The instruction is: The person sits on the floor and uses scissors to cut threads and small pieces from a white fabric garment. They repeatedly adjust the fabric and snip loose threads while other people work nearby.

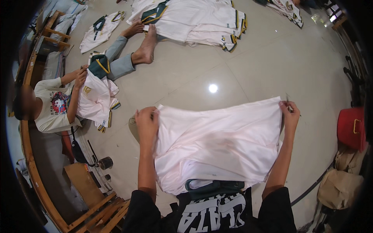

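A white shirt (217, 143) with a dark green collar (217, 189) is spread across my lap, its collar end close to my body. At the shirt's far left corner, my left hand (147, 121) pinches the hem. My right hand (290, 113) grips the far right corner between thumb and fingers. A thin dark thing shows by the right fingertips, too small to make out. Between both hands the hem is stretched nearly straight, with soft folds below it.
A co-worker (54, 103) sits on the left, handling another white shirt (93, 97). A pile of white shirts (194, 19) lies on the tiled floor (248, 70) ahead. To the right stand a red container (349, 126) and a brown bag (338, 188); a wooden frame (27, 143) runs along the left.
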`<state>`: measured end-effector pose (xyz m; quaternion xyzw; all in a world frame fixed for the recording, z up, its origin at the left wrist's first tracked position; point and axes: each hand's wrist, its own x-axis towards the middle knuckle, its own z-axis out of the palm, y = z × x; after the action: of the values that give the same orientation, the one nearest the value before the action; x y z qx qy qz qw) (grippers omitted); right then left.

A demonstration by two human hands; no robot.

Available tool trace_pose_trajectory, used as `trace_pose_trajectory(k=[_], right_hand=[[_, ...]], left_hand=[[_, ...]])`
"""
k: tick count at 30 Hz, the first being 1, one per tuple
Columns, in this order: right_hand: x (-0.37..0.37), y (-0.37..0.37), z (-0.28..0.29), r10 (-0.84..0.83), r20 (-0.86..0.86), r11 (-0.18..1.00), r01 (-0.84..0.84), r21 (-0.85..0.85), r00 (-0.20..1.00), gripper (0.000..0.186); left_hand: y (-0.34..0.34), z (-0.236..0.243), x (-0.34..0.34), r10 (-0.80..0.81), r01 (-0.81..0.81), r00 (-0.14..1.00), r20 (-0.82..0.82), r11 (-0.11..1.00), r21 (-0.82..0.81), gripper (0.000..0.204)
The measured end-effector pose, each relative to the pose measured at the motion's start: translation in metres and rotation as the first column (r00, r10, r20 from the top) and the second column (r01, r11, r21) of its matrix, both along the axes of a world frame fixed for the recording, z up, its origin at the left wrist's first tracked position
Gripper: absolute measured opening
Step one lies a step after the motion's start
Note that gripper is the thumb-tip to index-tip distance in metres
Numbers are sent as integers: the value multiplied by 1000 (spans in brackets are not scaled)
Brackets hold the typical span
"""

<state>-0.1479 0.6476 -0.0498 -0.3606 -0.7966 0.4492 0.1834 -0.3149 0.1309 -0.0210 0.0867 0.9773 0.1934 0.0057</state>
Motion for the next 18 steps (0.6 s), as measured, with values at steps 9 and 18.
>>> trace_pose_trajectory(k=[9,18], right_hand=[[112,20,45,214,-546,657,-533,-533,810,22],[123,51,45,60,-556,836,-346,-426,829,34]], left_hand=[[-103,74,41,-476,-227,825,305,216,950,37],[-85,102,30,-531,-88,702,475,597,797,44]])
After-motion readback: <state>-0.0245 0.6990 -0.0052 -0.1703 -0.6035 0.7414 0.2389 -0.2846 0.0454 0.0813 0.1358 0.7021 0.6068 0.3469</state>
